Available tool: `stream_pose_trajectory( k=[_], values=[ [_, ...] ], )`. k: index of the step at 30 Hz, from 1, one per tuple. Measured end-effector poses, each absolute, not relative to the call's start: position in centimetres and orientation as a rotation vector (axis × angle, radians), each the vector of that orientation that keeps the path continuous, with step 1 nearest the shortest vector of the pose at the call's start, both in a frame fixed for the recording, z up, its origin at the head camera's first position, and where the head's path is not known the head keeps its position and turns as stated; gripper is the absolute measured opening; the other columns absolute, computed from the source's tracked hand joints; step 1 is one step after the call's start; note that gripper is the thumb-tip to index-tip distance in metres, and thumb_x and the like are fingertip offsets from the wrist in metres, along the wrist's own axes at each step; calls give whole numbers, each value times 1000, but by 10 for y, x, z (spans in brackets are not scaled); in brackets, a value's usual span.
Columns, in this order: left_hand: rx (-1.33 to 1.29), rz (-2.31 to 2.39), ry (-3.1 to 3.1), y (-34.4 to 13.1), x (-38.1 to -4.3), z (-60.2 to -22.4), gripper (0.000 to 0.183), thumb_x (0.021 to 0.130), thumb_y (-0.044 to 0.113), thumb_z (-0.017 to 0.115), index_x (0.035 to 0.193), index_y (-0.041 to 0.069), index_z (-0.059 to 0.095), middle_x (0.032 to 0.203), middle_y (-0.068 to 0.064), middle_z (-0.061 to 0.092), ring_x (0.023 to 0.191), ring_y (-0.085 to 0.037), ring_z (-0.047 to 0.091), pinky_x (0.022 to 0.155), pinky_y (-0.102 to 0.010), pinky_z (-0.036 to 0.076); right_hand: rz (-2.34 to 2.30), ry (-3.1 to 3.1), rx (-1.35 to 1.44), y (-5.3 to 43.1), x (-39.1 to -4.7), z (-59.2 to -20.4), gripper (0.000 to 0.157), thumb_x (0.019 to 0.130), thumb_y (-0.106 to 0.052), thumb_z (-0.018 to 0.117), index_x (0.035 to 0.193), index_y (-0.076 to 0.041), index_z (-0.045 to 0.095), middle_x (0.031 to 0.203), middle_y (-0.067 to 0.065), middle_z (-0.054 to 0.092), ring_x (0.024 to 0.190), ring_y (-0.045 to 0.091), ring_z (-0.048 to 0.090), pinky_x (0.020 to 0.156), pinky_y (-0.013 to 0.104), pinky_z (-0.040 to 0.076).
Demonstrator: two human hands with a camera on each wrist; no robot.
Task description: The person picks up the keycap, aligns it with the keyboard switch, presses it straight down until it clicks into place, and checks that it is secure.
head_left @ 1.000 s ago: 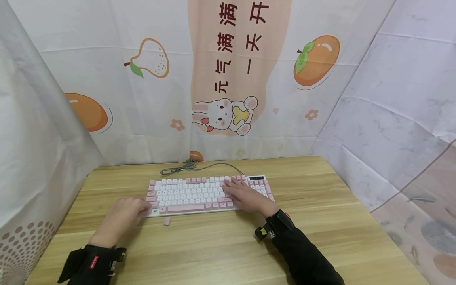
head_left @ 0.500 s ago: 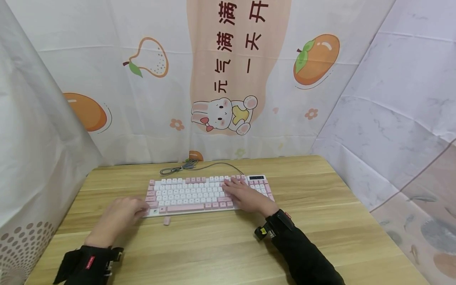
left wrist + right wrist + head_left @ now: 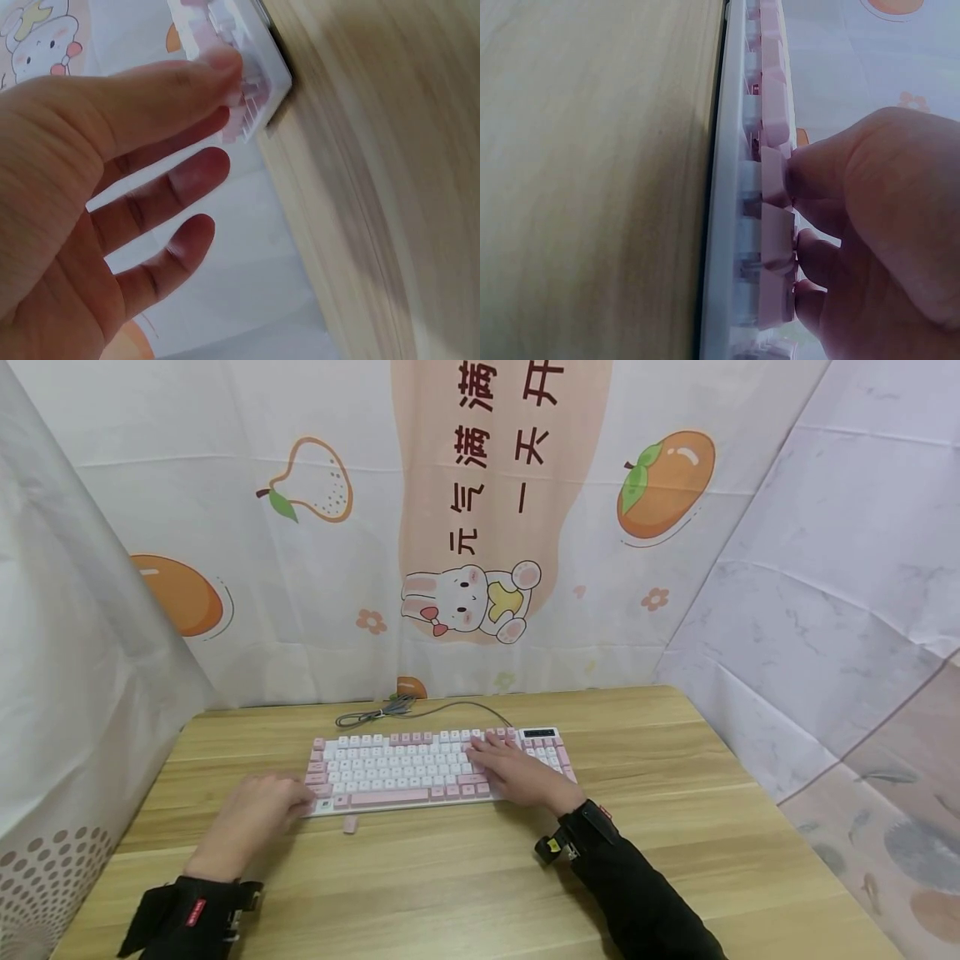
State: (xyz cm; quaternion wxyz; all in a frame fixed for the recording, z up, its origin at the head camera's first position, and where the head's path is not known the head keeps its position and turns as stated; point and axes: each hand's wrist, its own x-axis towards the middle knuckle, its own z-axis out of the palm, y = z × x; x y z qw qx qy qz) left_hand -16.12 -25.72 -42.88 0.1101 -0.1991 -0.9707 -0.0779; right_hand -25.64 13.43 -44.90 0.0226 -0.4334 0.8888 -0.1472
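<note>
A pink and white keyboard (image 3: pixel 405 797) lies on the wooden table. At its front left corner my left hand (image 3: pixel 258 814) pinches a pink corner keycap between thumb and index finger; the fingertips hide most of it. In the left wrist view, the other fingers of my left hand (image 3: pixel 112 172) are spread loosely off the board. My right hand (image 3: pixel 517 772) rests across the keys on the right part of the keyboard, fingers extended. Seen from the right wrist, the right hand (image 3: pixel 892 217) has its fingertips against pink keys (image 3: pixel 778 232). A loose pink keycap (image 3: pixel 350 824) lies just in front of the keyboard.
A grey cable (image 3: pixel 367 718), partly bundled, runs from the back of the keyboard. The wooden table (image 3: pixel 450 885) extends in front of the keyboard. Printed cloth (image 3: pixel 330 585) hangs behind the table and at both sides.
My left hand shifts slightly left with its fingertips staying at the keyboard's corner. The right hand, the keyboard and the loose keycap stay in place.
</note>
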Motion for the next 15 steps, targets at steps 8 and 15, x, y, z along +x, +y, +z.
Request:
stream_pose_trajectory(
  k=[8, 15],
  values=[
    [-526, -118, -2892, -245, -159, -426, 19, 70, -2, 70, 66, 16, 67, 59, 7, 51, 53, -12, 41, 52, -35, 39, -434, 2765, -1348, 135, -258, -452, 43, 101, -12, 42, 143, -4, 40, 150, 18, 33, 137, 42, 22, 107, 57, 17],
    [-410, 2, -2943, -230, -146, -419, 13, 76, 0, 67, 70, 10, 64, 63, -1, 53, 52, -16, 43, 48, -36, 41, -439, 2757, -1341, 135, -257, -451, 43, 101, -14, 42, 143, -6, 39, 150, 17, 32, 137, 41, 21, 107, 56, 16]
  ],
)
